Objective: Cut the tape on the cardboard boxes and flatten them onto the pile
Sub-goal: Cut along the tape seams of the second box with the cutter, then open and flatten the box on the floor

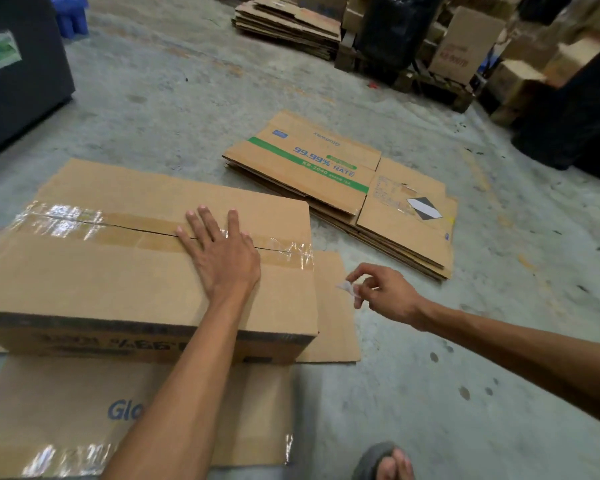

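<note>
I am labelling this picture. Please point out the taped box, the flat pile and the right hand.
box (84, 271), head view, bare top flap.
pile (326, 168), head view, top sheet.
right hand (383, 292), head view, knuckles.

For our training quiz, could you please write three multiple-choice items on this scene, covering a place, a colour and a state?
1. Where does the left hand rest?
A. On the taped box top
B. On the floor
C. On the flattened pile

2. What colour is the stripe on the top sheet of the flattened pile?
A. Red
B. Green
C. Yellow

3. How is the tape along the box seam?
A. Removed entirely
B. Slit along the seam
C. Uncut

Answers: 1 A, its palm lies flat across the seam; 2 B, a green band crosses the print; 3 B, a dark slit runs through the tape.
</note>
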### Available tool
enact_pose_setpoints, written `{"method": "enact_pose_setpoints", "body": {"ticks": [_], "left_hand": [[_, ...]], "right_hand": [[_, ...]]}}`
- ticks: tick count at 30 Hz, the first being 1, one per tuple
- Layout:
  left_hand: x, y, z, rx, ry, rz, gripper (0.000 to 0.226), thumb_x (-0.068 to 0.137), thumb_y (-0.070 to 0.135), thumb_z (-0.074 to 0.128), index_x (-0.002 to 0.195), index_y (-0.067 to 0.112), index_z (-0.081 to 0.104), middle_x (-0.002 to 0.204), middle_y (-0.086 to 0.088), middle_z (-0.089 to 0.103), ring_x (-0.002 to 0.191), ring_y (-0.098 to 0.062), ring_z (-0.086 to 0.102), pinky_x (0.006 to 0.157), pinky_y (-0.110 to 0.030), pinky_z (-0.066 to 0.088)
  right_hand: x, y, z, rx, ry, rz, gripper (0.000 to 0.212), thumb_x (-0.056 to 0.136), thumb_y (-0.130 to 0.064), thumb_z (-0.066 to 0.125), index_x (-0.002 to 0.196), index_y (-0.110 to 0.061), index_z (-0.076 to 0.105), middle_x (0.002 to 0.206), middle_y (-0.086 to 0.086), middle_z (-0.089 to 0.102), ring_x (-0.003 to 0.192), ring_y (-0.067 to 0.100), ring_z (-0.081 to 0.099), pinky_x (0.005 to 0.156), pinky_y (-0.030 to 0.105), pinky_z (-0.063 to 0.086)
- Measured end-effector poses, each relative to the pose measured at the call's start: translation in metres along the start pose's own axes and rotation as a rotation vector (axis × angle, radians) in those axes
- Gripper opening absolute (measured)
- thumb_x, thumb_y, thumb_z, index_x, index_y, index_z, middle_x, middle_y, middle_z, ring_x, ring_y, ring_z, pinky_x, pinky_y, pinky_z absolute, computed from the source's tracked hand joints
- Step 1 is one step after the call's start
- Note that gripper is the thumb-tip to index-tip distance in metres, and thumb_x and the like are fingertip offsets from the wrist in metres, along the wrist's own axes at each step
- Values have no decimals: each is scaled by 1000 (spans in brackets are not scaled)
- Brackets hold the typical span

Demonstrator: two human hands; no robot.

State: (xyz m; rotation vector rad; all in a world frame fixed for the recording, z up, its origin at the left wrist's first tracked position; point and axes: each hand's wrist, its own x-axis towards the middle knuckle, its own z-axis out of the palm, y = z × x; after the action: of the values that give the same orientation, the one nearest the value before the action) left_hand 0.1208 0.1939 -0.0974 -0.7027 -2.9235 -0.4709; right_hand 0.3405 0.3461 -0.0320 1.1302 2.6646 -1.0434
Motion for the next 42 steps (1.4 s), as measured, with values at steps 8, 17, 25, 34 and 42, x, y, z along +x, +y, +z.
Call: {"method": "enact_pose_setpoints", "body": {"ticks": [8,17,25,34,42], "left_hand": [[0,14,9,0,-11,8,57,99,37,23,153,22,26,160,-29,8,148,-47,0,116,-65,0],[3,25,17,29,-27,12,57,98,35,24,152,19,28,159,-31,9,147,-50,1,115,-67,-1],[12,26,2,-64,-114,22,54,97,39,32,149,28,35,161,-21,17,148,-38,11,118,-57,7],[25,-141,-62,-57,31,-462,68,92,47,43,150,13,31,160,-25,15,150,-35,7,119,-51,4],[12,-215,-95,-608,-43,-617,68,86,60,45,138,16,50,140,-12,53,127,-36,48,106,-45,38]], "right_hand": [[-25,98,106,-206,361,407,43,92,1,50,130,-18,59,122,18,53,113,34,51,90,34,45],[-42,151,145,-101,496,585,50,97,-25,45,146,-17,46,156,14,24,141,25,16,119,41,20],[-11,30,95,139,599,408,38,104,-30,37,123,-18,68,124,6,68,118,27,54,104,45,39],[29,-70,114,72,528,311,61,97,-46,50,146,-10,38,142,12,44,130,32,45,105,48,44],[65,-87,111,57,673,202,52,100,-45,42,134,-8,51,131,16,56,120,35,52,102,48,43]]}}
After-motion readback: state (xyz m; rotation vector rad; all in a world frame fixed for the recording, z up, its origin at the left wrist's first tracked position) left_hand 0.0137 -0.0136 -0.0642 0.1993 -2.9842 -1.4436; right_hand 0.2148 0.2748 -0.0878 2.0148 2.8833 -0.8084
